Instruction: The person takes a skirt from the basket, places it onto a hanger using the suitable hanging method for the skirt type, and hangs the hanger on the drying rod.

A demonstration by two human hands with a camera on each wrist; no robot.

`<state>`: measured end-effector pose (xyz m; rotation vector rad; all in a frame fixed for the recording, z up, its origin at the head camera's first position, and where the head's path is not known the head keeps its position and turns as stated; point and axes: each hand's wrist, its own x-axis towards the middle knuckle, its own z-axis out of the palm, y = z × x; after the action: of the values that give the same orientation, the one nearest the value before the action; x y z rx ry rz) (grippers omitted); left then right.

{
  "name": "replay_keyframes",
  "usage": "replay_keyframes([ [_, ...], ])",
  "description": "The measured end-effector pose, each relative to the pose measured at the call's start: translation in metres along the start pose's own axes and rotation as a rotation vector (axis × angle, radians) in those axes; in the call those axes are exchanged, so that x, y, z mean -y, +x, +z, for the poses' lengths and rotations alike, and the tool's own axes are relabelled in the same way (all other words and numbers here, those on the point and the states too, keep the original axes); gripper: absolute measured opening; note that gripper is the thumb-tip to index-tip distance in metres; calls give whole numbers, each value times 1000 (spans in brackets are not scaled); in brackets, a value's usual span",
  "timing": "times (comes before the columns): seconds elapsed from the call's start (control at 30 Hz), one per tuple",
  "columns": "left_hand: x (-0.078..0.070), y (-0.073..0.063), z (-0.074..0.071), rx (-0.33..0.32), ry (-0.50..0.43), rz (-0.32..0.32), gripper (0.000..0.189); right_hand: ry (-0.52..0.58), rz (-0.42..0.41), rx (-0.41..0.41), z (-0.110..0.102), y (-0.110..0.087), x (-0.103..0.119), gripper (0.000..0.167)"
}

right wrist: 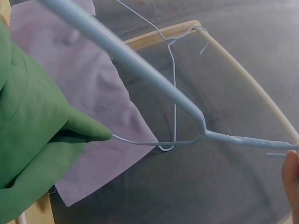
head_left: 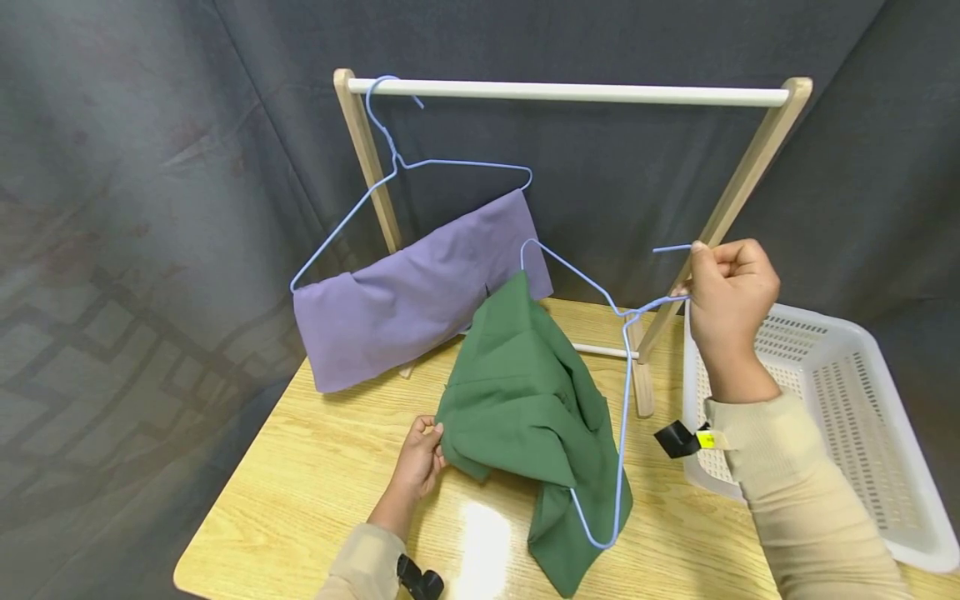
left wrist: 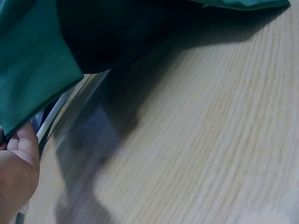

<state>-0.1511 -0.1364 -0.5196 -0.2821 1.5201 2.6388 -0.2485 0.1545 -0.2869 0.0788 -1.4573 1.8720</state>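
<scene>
My right hand (head_left: 733, 287) pinches the hook of a light-blue wire hanger (head_left: 625, 400), which is held tilted above the table. A green cloth (head_left: 517, 392) hangs on this hanger in loose folds, and one corner of it droops toward the tabletop. At the cloth's lower left edge, my left hand (head_left: 422, 458) pinches the fabric between thumb and fingers. In the left wrist view the green hem (left wrist: 39, 84) passes over those fingertips. The right wrist view shows the hanger's neck (right wrist: 224, 139) and a cloth fold around one of its ends.
Behind stands a wooden rack with a white rail (head_left: 570, 92). From its left end hangs another blue hanger (head_left: 395, 158) with a purple cloth (head_left: 420, 292) over it, slanting. A white perforated basket (head_left: 862, 400) sits at the right on the wooden table (head_left: 277, 492).
</scene>
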Motion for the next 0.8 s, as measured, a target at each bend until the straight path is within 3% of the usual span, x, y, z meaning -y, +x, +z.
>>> replay_keyframes([
  [0.37, 4, 0, 5, -20, 21, -24, 4, -52, -39, 11, 4, 6, 10, 25],
  [0.6, 5, 1, 5, -15, 43, -52, 5, 83, -35, 76, 6, 3, 11, 21],
  [0.8, 0, 5, 5, 87, 72, -82, 5, -33, -89, 113, 11, -1, 11, 22],
])
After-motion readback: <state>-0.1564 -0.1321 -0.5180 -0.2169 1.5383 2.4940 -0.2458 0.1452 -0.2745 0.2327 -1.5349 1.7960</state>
